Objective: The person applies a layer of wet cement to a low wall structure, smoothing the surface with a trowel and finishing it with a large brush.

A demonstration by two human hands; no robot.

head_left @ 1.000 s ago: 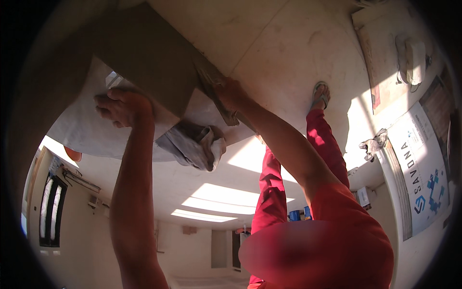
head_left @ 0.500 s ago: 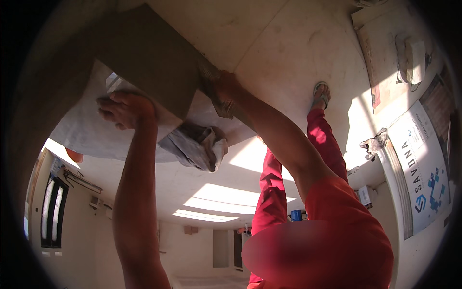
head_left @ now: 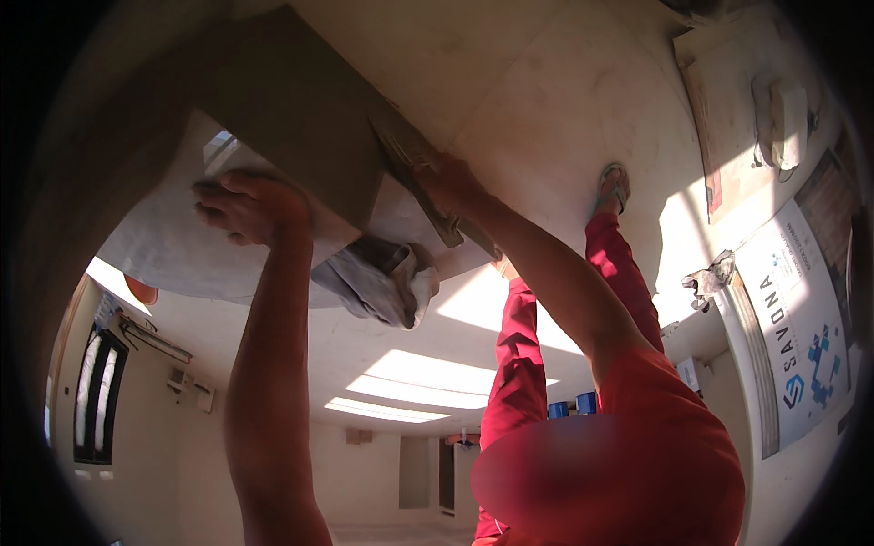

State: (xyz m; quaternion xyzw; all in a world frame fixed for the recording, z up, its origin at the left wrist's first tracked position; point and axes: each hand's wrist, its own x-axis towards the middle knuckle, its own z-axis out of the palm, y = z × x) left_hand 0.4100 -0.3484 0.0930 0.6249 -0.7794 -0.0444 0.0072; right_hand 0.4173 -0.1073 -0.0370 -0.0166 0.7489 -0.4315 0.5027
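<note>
The left hand (head_left: 241,205) presses its fingers (head_left: 211,196) flat, not clenched, on the pale grey sheet of cloth or paper (head_left: 164,246) spread on the floor, just beside the near edge of the large flat brown cardboard panel (head_left: 282,118). The right hand (head_left: 451,182) closes its fingers around the cardboard's dark folded edge strip (head_left: 414,168), at the panel's right corner. A crumpled grey-white rag (head_left: 378,282) lies just below the panel, between the two forearms. To do this well, I judge the left hand should keep the sheet pinned while the right guides the strip evenly, avoiding creasing or dragging the rag.
</note>
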